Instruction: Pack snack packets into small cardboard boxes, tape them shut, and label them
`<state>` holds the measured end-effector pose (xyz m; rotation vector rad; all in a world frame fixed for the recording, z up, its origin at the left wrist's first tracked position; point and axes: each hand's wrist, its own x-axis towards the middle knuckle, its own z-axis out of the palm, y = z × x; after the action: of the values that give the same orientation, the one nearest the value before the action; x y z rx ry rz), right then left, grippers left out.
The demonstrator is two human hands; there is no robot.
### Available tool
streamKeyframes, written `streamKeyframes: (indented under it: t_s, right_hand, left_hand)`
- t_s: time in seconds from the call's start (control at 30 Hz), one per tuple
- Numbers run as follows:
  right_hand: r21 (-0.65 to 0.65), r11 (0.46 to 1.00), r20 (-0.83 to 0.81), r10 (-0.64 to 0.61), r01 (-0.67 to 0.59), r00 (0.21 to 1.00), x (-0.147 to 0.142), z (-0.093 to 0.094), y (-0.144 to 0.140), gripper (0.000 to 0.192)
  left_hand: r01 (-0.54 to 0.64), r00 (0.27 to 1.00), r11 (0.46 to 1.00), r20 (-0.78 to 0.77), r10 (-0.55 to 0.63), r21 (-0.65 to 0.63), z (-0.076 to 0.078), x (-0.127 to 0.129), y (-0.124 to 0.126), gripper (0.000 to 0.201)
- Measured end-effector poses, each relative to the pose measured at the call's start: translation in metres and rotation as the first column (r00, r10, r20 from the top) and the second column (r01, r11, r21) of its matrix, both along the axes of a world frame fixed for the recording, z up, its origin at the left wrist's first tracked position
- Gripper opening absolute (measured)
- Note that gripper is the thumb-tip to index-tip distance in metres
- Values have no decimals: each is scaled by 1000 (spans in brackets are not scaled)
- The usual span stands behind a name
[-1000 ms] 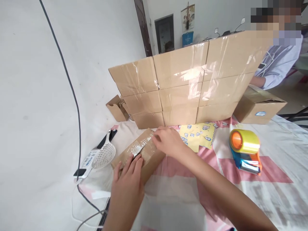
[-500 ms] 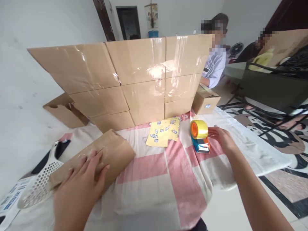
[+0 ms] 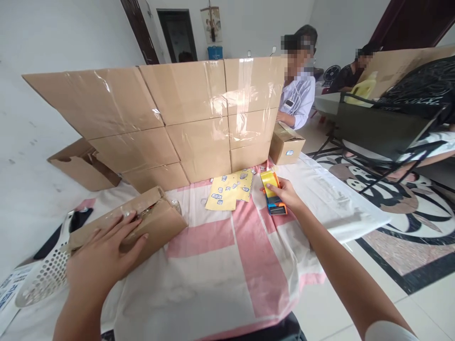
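Note:
A small brown cardboard box (image 3: 156,222) with a clear tape strip along its top lies on the pink-and-white cloth at the left. My left hand (image 3: 103,255) presses flat on its near end, fingers spread. To the right, my right hand (image 3: 286,194) grips a tape dispenser (image 3: 272,189) with a yellow roll and a blue-and-orange body, standing on the cloth. A yellow sticker sheet (image 3: 229,189) lies between the box and the dispenser.
A wall of taped cardboard boxes (image 3: 185,118) stands across the back of the table. A white slotted scoop (image 3: 46,277) lies at the left edge. Another box (image 3: 286,147) sits at the back right, with a seated person (image 3: 296,94) behind it. Black chairs (image 3: 384,128) stand to the right.
My right hand left the small box, reached right and closed on the tape dispenser. The view swung right. My left hand stayed on the box.

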<state>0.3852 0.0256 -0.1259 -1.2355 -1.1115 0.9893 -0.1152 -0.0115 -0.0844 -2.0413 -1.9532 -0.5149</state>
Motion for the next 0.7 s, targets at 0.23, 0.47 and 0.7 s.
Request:
streamKeyframes:
  t_s: [0.23, 0.47, 0.7]
  right_hand:
    - [121, 993, -138, 12, 5, 990, -44, 18, -4, 43]
    - [262, 965, -142, 63, -24, 988, -109, 73, 13, 42]
    - [406, 913, 47, 33, -49, 998, -133, 96, 43, 45]
  left_hand:
    - [-15, 995, 998, -102, 9, -61, 12, 10, -10, 66]
    - [348, 878, 901, 247, -411, 260, 37, 123, -4, 37]
    - [732, 98, 680, 983, -157, 36, 41, 236, 67, 33]
